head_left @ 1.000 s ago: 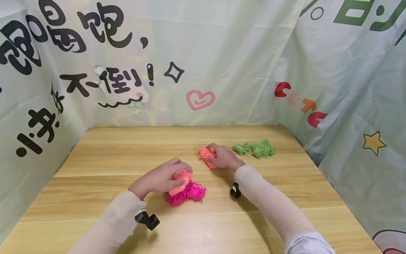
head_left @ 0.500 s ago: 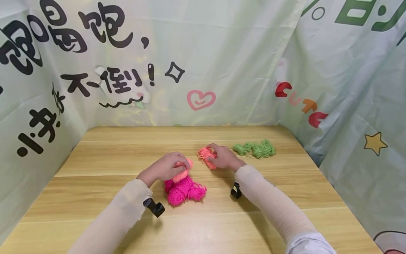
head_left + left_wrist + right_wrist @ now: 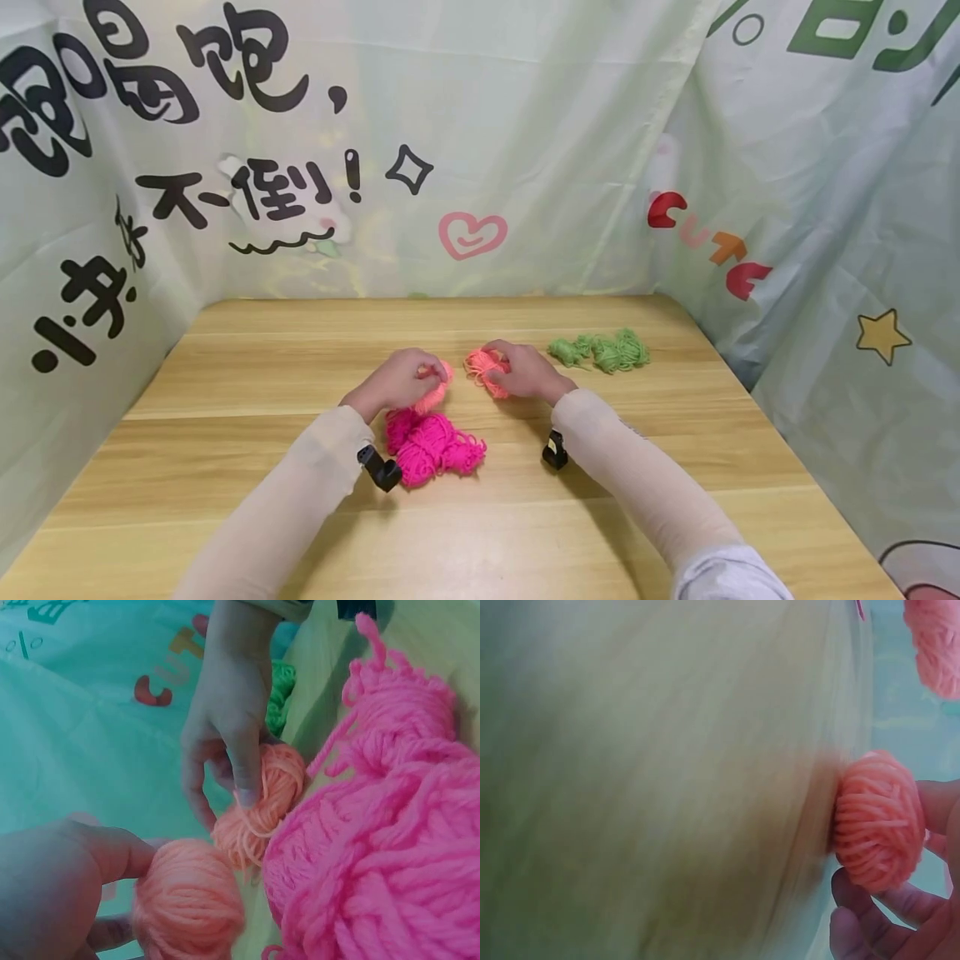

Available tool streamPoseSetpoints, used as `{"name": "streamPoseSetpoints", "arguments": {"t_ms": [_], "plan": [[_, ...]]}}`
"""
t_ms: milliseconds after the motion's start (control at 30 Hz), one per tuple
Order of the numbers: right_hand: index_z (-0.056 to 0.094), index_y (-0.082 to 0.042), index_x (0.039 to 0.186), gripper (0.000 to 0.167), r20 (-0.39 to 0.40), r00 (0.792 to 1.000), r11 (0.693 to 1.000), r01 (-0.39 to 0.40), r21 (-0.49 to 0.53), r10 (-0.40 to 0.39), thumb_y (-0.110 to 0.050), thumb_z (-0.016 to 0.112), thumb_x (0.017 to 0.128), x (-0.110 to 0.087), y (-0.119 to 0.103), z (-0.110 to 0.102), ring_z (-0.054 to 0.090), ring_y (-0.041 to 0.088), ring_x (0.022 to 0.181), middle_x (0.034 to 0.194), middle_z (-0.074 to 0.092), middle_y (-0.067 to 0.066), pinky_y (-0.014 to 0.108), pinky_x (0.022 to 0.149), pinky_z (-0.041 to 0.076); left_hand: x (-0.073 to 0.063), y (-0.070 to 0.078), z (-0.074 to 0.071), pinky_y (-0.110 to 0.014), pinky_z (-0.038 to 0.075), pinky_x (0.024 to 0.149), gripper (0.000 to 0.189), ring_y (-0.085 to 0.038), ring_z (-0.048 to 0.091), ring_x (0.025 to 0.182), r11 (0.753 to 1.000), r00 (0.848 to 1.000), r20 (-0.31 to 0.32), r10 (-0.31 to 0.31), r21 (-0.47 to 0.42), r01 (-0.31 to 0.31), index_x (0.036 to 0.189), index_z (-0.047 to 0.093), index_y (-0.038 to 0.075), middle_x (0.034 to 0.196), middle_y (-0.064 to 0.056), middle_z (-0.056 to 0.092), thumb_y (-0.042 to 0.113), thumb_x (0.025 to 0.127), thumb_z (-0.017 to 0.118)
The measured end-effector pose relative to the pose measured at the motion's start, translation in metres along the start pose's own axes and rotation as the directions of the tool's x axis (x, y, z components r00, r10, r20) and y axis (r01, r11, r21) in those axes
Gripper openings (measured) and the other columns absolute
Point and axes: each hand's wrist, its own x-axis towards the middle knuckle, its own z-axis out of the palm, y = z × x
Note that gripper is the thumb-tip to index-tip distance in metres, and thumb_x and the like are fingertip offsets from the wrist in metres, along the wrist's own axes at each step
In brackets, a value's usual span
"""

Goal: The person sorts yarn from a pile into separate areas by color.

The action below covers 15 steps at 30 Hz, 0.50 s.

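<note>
Coral yarn wound into a small ball (image 3: 435, 393) is held in the left hand (image 3: 399, 382), its thumb and fingers bent in a pinch on the side of the winding. This left ball is just behind the magenta yarn (image 3: 435, 450), overlapping its far edge in the head view; it seems to be raised off the table (image 3: 600, 525), though the angle makes the gap underneath hard to judge. Farther back and to the right, a second coral bundle (image 3: 484, 372) rests on the wood, with the right hand (image 3: 527, 371) curved over it, the thumb on the near side and the fingers bent round the far side. The two coral pieces are near each other but apart. The magenta yarn lies in front of both, in loose, lumpy lobes with stray loops at its right end. Green yarn (image 3: 621, 352) lies beyond the right hand toward the back right of the table, in uneven clumps. Pale sleeves (image 3: 630, 475) cover both forearms, each with a black wrist camera (image 3: 381, 469) below the cuff. Behind the table hangs a pale cloth (image 3: 570, 167) printed with dark lettering and a pink heart (image 3: 472, 236).
</note>
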Motion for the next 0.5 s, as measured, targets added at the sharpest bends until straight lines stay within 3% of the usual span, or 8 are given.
{"name": "streamPoseSetpoints", "arguments": {"t_ms": [100, 200, 367, 500], "plan": [[0.048, -0.02, 0.141, 0.049, -0.006, 1.0, 1.0, -0.005, -0.007, 0.005, -0.028, 0.063, 0.095, 0.001, -0.001, 0.0, 0.05, 0.011, 0.054, 0.117, 0.063, 0.012, 0.038, 0.079, 0.049, 0.007, -0.004, 0.001, -0.03, 0.043, 0.061, 0.013, -0.015, 0.047, 0.07, 0.999, 0.999, -0.019, -0.037, -0.022, 0.036, 0.095, 0.072, 0.011, 0.103, -0.004, 0.066, 0.009, 0.094, 0.059], [0.047, -0.019, 0.141, 0.049, -0.006, 1.0, 1.0, -0.004, -0.015, 0.004, -0.027, 0.063, 0.096, 0.002, -0.001, 0.001, 0.043, 0.011, 0.047, 0.107, 0.064, 0.012, 0.034, 0.071, 0.048, 0.013, -0.006, 0.002, -0.031, 0.044, 0.063, 0.013, -0.017, 0.047, 0.068, 0.997, 0.997, -0.04, -0.064, -0.039, 0.063, 0.096, 0.072, 0.01, 0.104, -0.005, 0.065, 0.01, 0.094, 0.059], [0.048, -0.016, 0.14, 0.048, -0.022, 1.0, 0.999, 0.015, -0.047, -0.016, -0.025, 0.063, 0.095, 0.005, -0.001, 0.003, 0.041, 0.011, 0.05, 0.08, 0.06, 0.009, 0.034, 0.068, 0.046, 0.023, -0.009, 0.005, -0.038, 0.049, 0.082, 0.014, -0.021, 0.058, 0.092, 0.993, 0.992, -0.081, -0.094, -0.075, 0.087, 0.1, 0.072, 0.01, 0.107, -0.004, 0.066, 0.012, 0.095, 0.059], [0.049, -0.015, 0.139, 0.047, -0.036, 0.999, 0.998, 0.022, -0.066, -0.024, -0.025, 0.063, 0.095, 0.007, -0.002, 0.004, 0.044, 0.012, 0.053, 0.082, 0.06, 0.005, 0.034, 0.07, 0.047, 0.028, -0.008, 0.007, -0.041, 0.048, 0.09, 0.016, -0.024, 0.058, 0.106, 0.991, 0.988, -0.106, -0.112, -0.091, 0.102, 0.104, 0.072, 0.009, 0.109, -0.005, 0.066, 0.014, 0.095, 0.06]]}}
